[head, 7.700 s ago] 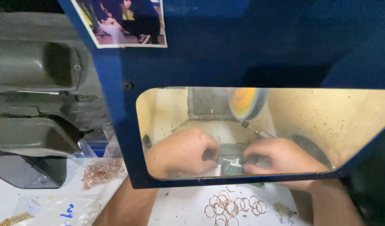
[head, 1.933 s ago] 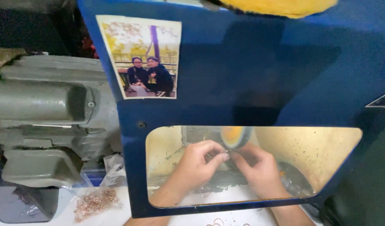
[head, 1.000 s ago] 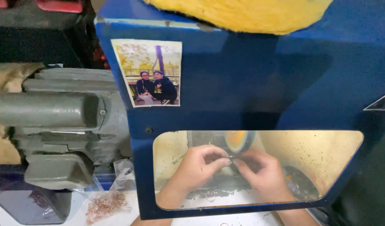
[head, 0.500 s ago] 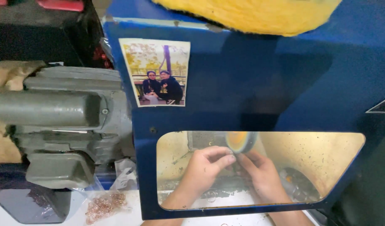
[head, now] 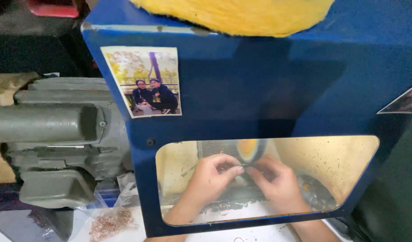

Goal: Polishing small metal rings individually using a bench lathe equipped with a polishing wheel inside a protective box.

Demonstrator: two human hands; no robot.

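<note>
Two hands: both work behind the window (head: 331, 175) of a blue hood (head: 259, 98)
Left hand (head: 210, 177): fingers pinched together on a small metal piece (head: 243, 166), hard to make out
Right hand (head: 277, 181): fingertips closed on the same piece from the other side
Piece: held between the two hands, just below the orange-yellow wheel (head: 250, 150)
Motor (head: 58, 134): grey, left of the hood
Bag of coppery rings (head: 112, 220): on the table, lower left
Photo (head: 143, 80): stuck on the hood's front
Yellow fluffy pad (head: 232, 15): on top
</note>
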